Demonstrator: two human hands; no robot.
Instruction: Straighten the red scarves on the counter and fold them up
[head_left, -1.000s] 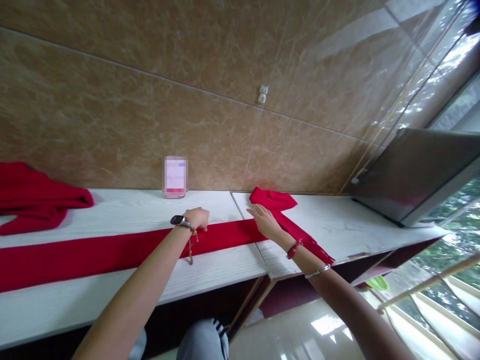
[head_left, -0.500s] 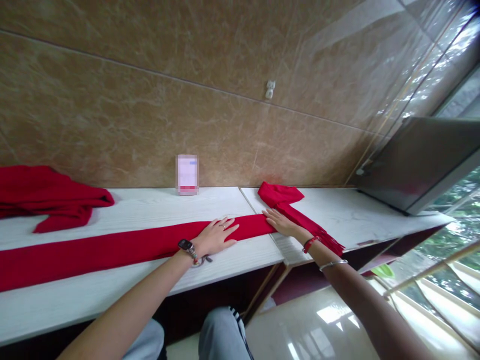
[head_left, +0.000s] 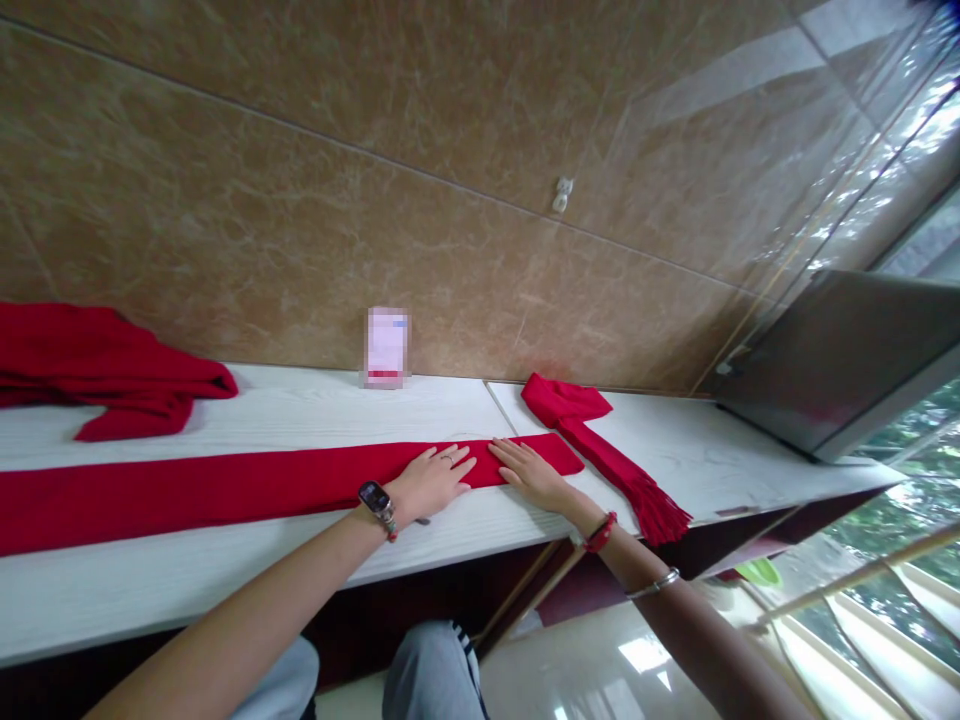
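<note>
A long red scarf (head_left: 225, 490) lies flat along the white countertop (head_left: 300, 545), running out of view on the left. My left hand (head_left: 431, 485) rests on it, palm down with fingers spread. Just to the right, my right hand (head_left: 532, 475) also lies flat on the cloth near its right end, fingers stretched out. Beyond that end lies a fringed red piece (head_left: 615, 460), looped at the back with its tassels toward the counter's front edge. I cannot tell whether it joins the flat cloth.
A bunched red cloth (head_left: 112, 370) sits at the back left. A blurred pale upright card or screen (head_left: 386, 347) leans on the tiled wall (head_left: 315, 240). A dark box-like appliance (head_left: 840, 360) stands at the right end, by the window. Open shelves lie under the counter.
My right hand has slid left along the red scarf, closer to my left hand, uncovering its right end. My left hand stays about where it was. The view has shifted slightly.
</note>
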